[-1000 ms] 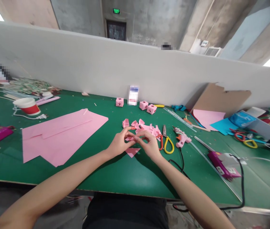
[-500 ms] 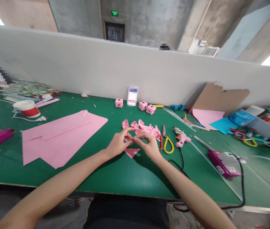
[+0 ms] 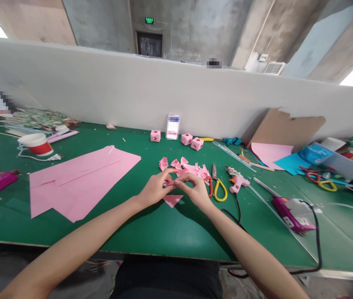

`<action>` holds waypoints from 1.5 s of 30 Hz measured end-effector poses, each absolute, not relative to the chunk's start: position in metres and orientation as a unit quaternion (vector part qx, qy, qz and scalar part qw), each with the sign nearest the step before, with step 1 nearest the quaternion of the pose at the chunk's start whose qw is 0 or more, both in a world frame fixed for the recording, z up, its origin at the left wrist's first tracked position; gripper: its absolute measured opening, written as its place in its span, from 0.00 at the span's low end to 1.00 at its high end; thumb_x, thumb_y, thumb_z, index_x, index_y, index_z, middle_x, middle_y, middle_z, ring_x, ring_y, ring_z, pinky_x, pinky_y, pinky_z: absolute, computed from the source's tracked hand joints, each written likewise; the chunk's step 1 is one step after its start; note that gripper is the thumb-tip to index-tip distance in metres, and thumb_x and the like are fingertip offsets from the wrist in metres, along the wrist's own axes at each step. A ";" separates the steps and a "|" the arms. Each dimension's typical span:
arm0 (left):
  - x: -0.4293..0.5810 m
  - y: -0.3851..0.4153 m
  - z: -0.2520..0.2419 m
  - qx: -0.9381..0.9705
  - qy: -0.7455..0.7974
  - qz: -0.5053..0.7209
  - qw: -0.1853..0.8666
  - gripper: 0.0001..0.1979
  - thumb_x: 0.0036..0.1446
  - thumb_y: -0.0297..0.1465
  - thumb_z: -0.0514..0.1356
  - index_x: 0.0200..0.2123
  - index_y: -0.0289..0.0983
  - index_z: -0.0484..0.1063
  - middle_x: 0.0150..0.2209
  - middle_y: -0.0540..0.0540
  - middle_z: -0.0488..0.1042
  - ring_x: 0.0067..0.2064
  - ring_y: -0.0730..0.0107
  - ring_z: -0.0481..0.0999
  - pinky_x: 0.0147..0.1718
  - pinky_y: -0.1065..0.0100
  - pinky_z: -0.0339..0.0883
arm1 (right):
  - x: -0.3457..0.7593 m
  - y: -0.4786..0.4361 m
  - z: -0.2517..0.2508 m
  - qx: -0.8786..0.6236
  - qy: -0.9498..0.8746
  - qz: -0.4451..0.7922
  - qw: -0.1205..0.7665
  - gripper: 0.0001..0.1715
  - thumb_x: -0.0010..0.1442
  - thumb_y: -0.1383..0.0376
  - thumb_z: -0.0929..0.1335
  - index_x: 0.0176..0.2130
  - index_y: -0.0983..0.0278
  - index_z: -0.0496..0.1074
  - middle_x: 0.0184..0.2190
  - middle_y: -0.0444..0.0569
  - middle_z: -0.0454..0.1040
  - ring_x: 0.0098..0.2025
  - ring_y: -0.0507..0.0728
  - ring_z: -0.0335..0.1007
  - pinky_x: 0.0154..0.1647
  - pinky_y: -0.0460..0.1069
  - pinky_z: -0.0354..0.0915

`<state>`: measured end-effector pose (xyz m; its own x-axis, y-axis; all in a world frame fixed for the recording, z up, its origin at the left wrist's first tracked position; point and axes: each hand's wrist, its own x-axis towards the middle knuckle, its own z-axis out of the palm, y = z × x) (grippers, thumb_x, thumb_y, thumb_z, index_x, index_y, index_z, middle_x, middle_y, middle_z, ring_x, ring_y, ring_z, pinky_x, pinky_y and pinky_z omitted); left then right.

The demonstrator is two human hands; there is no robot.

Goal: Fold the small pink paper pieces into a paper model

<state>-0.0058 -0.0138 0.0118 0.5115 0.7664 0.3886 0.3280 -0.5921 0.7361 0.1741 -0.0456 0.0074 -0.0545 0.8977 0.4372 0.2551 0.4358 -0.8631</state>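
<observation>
My left hand (image 3: 155, 187) and my right hand (image 3: 193, 187) meet over the table, their fingertips pinching a small piece of pink paper (image 3: 170, 184) from both sides. Most of that piece is hidden by the fingers. A pink paper triangle (image 3: 172, 200) lies flat on the table just below my hands. Behind them is a heap of pink paper scraps (image 3: 199, 169), with some curled pink pieces (image 3: 163, 164) at its left. Scissors (image 3: 220, 190) with red and yellow handles rest beside my right hand.
A pink glue gun (image 3: 239, 182) with a black cord lies to the right, near a purple power strip (image 3: 293, 216). Large pink sheets (image 3: 83, 182) cover the left side. Pink paper cubes (image 3: 155, 136) stand at the back by a pixelated card (image 3: 173, 126). A paper cup (image 3: 36, 144) is far left.
The view has shifted very slightly. Both hands keep their pinch on the pink paper in nearly the same spot; nothing else on the table has visibly moved.
</observation>
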 end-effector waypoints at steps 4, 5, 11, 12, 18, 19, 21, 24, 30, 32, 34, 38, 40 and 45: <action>-0.006 -0.013 0.011 0.815 0.336 0.352 0.315 0.21 0.57 0.32 0.62 0.53 0.41 0.63 0.34 0.50 0.79 0.39 0.66 0.80 0.41 0.66 0.69 | 0.174 -0.046 0.006 -0.443 -0.663 0.298 0.525 0.09 0.57 0.57 0.72 0.33 0.60 0.77 0.32 0.47 0.78 0.38 0.57 0.73 0.43 0.53 0.67; -0.006 -0.013 0.011 0.815 0.338 0.350 0.315 0.21 0.57 0.33 0.62 0.53 0.41 0.63 0.34 0.50 0.79 0.39 0.65 0.79 0.41 0.66 0.69 | 0.175 -0.045 0.005 -0.445 -0.663 0.297 0.524 0.10 0.57 0.57 0.72 0.33 0.60 0.77 0.32 0.47 0.78 0.38 0.58 0.73 0.42 0.53 0.67; -0.006 -0.015 0.011 0.824 0.342 0.338 0.300 0.21 0.58 0.36 0.61 0.54 0.41 0.63 0.36 0.49 0.79 0.39 0.64 0.79 0.41 0.65 0.68 | 0.175 -0.043 0.006 -0.451 -0.651 0.313 0.525 0.11 0.55 0.56 0.72 0.33 0.61 0.77 0.33 0.49 0.79 0.38 0.58 0.74 0.42 0.54 0.67; -0.006 -0.015 0.012 0.823 0.341 0.342 0.301 0.21 0.58 0.36 0.61 0.54 0.41 0.64 0.36 0.49 0.79 0.39 0.64 0.79 0.40 0.66 0.68 | 0.175 -0.043 0.006 -0.449 -0.651 0.315 0.525 0.11 0.55 0.56 0.72 0.33 0.61 0.77 0.33 0.49 0.79 0.38 0.58 0.74 0.42 0.53 0.67; -0.004 -0.015 0.015 0.784 0.354 0.402 0.314 0.20 0.57 0.38 0.63 0.51 0.40 0.64 0.31 0.51 0.78 0.35 0.67 0.78 0.39 0.68 0.68 | 0.179 -0.041 0.008 -0.462 -0.664 0.296 0.508 0.15 0.54 0.55 0.73 0.39 0.61 0.77 0.40 0.49 0.79 0.44 0.59 0.74 0.43 0.52 0.66; -0.004 -0.015 0.015 0.774 0.358 0.411 0.321 0.22 0.56 0.38 0.63 0.51 0.39 0.63 0.31 0.51 0.77 0.35 0.68 0.78 0.39 0.68 0.68 | 0.180 -0.040 0.007 -0.471 -0.664 0.297 0.499 0.17 0.54 0.55 0.73 0.41 0.61 0.76 0.42 0.50 0.78 0.44 0.59 0.73 0.41 0.52 0.66; -0.005 -0.014 0.016 0.757 0.368 0.426 0.333 0.24 0.55 0.38 0.64 0.52 0.39 0.61 0.31 0.51 0.77 0.35 0.68 0.77 0.40 0.68 0.68 | 0.182 -0.039 0.006 -0.491 -0.661 0.303 0.479 0.20 0.53 0.53 0.73 0.42 0.62 0.76 0.41 0.51 0.78 0.40 0.58 0.73 0.36 0.50 0.66; -0.007 -0.012 0.016 0.741 0.380 0.432 0.345 0.26 0.54 0.36 0.65 0.53 0.38 0.60 0.31 0.52 0.77 0.34 0.70 0.75 0.40 0.68 0.67 | 0.182 -0.038 0.004 -0.504 -0.662 0.310 0.460 0.20 0.54 0.51 0.72 0.37 0.64 0.76 0.33 0.49 0.77 0.33 0.55 0.71 0.30 0.49 0.64; -0.008 -0.010 0.014 0.717 0.365 0.430 0.410 0.29 0.54 0.37 0.65 0.56 0.37 0.59 0.27 0.53 0.73 0.31 0.71 0.74 0.34 0.70 0.65 | 0.180 -0.038 0.003 -0.490 -0.652 0.326 0.478 0.20 0.54 0.50 0.71 0.35 0.64 0.75 0.32 0.49 0.75 0.33 0.55 0.70 0.31 0.49 0.65; -0.007 -0.009 0.014 0.704 0.360 0.429 0.438 0.31 0.53 0.38 0.65 0.56 0.37 0.59 0.26 0.54 0.72 0.30 0.71 0.73 0.32 0.70 0.65 | 0.180 -0.038 0.003 -0.485 -0.651 0.329 0.482 0.20 0.54 0.50 0.71 0.33 0.64 0.75 0.31 0.48 0.74 0.32 0.55 0.69 0.31 0.49 0.66; -0.006 -0.009 0.015 0.684 0.359 0.428 0.469 0.32 0.51 0.39 0.66 0.55 0.37 0.59 0.26 0.54 0.71 0.29 0.71 0.73 0.30 0.70 0.64 | 0.180 -0.038 0.004 -0.480 -0.650 0.329 0.488 0.20 0.54 0.49 0.71 0.32 0.64 0.74 0.29 0.47 0.73 0.30 0.54 0.68 0.30 0.49 0.66; -0.003 -0.009 0.016 0.628 0.362 0.419 0.547 0.34 0.47 0.40 0.69 0.54 0.37 0.58 0.26 0.54 0.72 0.29 0.70 0.75 0.30 0.70 0.65 | 0.179 -0.039 0.007 -0.477 -0.644 0.335 0.496 0.20 0.54 0.49 0.71 0.30 0.64 0.72 0.29 0.46 0.73 0.29 0.53 0.67 0.30 0.48 0.65; -0.002 -0.010 0.017 0.610 0.355 0.416 0.573 0.36 0.47 0.39 0.69 0.55 0.37 0.57 0.27 0.53 0.74 0.31 0.69 0.76 0.32 0.69 0.67 | 0.179 -0.039 0.007 -0.477 -0.645 0.334 0.495 0.19 0.54 0.50 0.71 0.30 0.64 0.72 0.28 0.46 0.72 0.29 0.53 0.66 0.30 0.48 0.65; -0.002 -0.009 0.015 0.612 0.341 0.419 0.578 0.39 0.48 0.39 0.69 0.58 0.37 0.55 0.32 0.49 0.76 0.34 0.67 0.78 0.36 0.67 0.68 | 0.179 -0.039 0.006 -0.481 -0.645 0.335 0.491 0.18 0.54 0.51 0.71 0.29 0.64 0.71 0.27 0.45 0.71 0.28 0.53 0.65 0.30 0.48 0.63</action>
<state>-0.0022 -0.0094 0.0151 0.4153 0.9019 0.1188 -0.0671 -0.0998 0.9927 0.1793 -0.0392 0.0056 -0.0562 0.9488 0.3108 0.2911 0.3134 -0.9039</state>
